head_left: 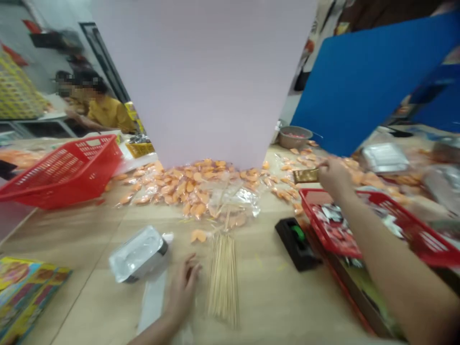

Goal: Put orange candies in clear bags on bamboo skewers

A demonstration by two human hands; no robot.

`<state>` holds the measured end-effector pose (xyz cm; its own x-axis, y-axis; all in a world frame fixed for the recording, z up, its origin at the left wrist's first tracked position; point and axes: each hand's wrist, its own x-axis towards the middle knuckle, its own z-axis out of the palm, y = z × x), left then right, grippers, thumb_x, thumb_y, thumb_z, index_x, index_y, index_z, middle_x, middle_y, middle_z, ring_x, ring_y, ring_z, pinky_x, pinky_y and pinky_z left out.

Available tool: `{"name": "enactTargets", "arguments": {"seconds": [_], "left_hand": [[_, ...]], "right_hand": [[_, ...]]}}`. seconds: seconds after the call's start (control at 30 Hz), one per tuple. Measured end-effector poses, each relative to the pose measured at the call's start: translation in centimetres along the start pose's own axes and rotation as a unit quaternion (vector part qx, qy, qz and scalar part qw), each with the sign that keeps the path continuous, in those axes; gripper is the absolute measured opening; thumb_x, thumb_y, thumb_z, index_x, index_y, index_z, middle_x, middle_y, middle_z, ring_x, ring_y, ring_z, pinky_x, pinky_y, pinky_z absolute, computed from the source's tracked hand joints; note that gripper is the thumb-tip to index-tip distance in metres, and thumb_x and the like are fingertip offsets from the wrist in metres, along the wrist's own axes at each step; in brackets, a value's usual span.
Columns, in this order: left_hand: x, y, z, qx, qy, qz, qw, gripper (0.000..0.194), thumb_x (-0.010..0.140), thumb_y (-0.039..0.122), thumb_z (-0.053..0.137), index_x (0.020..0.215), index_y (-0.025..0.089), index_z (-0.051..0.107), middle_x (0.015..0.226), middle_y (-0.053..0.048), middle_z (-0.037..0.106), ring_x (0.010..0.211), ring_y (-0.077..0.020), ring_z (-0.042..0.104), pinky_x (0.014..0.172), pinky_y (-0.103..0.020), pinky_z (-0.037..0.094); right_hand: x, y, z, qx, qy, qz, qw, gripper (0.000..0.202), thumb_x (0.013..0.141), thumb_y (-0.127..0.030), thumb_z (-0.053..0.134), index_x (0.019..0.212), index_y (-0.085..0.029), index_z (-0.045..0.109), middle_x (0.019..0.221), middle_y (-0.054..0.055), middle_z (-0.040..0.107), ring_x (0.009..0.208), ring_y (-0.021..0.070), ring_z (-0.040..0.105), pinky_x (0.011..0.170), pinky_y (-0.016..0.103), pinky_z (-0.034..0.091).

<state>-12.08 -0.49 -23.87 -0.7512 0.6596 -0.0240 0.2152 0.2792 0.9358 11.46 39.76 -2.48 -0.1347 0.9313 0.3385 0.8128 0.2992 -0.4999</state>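
Note:
My left hand rests on the table, fingers loosely curled with a gap at the thumb and nothing visible in them. Right beside it lies a bundle of thin bamboo skewers. At the far right my right hand reaches over a red basket and pinches a small shiny gold packet. Small red-and-white packets lie in that basket. Many orange heart-like pieces, some in clear plastic, are heaped ahead of the skewers. One orange piece lies apart near my left hand.
A black tape dispenser with green tape stands right of the skewers. Left are a clear-wrapped block, a tilted red basket and colourful printed sheets. A pale upright panel stands ahead; people in yellow sit beyond.

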Motion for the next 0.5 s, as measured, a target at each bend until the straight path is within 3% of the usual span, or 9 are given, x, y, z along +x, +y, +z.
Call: {"name": "enactTargets", "arguments": {"seconds": [0.1,0.17,0.27,0.37,0.43,0.5], "left_hand": [[0.4,1.0,0.3,-0.121,-0.026,-0.022,0.992,0.036,0.070,0.048,0.071,0.087,0.018,0.065,0.087,-0.008,0.072,0.089,-0.0260,0.067,0.083,-0.038,0.049],[0.5,1.2,0.5,-0.166,-0.043,-0.027,0.985,0.035,0.064,0.047,0.074,0.080,0.018,0.063,0.086,-0.007,0.071,0.088,-0.0245,0.066,0.085,-0.036,0.048],[0.1,1.7,0.7,-0.227,-0.087,-0.035,0.969,0.036,0.062,0.047,0.074,0.076,0.017,0.061,0.080,-0.004,0.067,0.076,-0.0199,0.066,0.078,-0.033,0.049],[-0.4,2.7,0.4,-0.271,-0.129,-0.052,0.952,0.037,0.063,0.046,0.074,0.078,0.016,0.058,0.080,-0.002,0.064,0.072,-0.0158,0.065,0.075,-0.031,0.050],[-0.7,3.2,0.2,-0.288,-0.155,-0.072,0.942,0.038,0.065,0.043,0.075,0.085,0.016,0.058,0.081,-0.002,0.063,0.071,-0.0142,0.065,0.073,-0.030,0.050],[-0.9,3.6,0.0,-0.295,-0.181,-0.095,0.933,0.038,0.066,0.041,0.076,0.089,0.016,0.058,0.080,-0.003,0.063,0.071,-0.0133,0.065,0.072,-0.029,0.050]], "right_hand": [[-13.9,-0.5,0.4,0.116,-0.056,0.044,0.991,0.032,0.084,-0.020,0.035,0.095,-0.014,0.064,0.086,0.010,0.064,0.077,0.0198,0.055,0.067,0.030,0.039],[-22.6,-0.7,1.9,0.175,-0.128,0.056,0.975,0.031,0.085,-0.036,0.038,0.082,-0.017,0.061,0.074,0.005,0.061,0.068,0.0181,0.054,0.060,0.028,0.040],[-32.2,-1.2,4.4,0.253,-0.229,0.071,0.937,0.040,0.076,-0.059,0.048,0.069,-0.020,0.053,0.061,0.000,0.052,0.057,0.0158,0.050,0.051,0.027,0.039],[-36.8,-2.4,6.3,0.331,-0.307,0.086,0.888,0.041,0.068,-0.059,0.059,0.068,-0.020,0.049,0.062,-0.003,0.049,0.058,0.0129,0.048,0.053,0.025,0.040],[-37.7,-3.7,6.9,0.368,-0.346,0.108,0.856,0.037,0.066,-0.052,0.065,0.073,-0.020,0.050,0.065,-0.004,0.048,0.058,0.0110,0.046,0.053,0.023,0.038],[-37.5,-5.1,7.3,0.370,-0.364,0.127,0.845,0.035,0.064,-0.047,0.068,0.083,-0.020,0.055,0.068,-0.005,0.049,0.058,0.0103,0.046,0.051,0.022,0.036]]}}
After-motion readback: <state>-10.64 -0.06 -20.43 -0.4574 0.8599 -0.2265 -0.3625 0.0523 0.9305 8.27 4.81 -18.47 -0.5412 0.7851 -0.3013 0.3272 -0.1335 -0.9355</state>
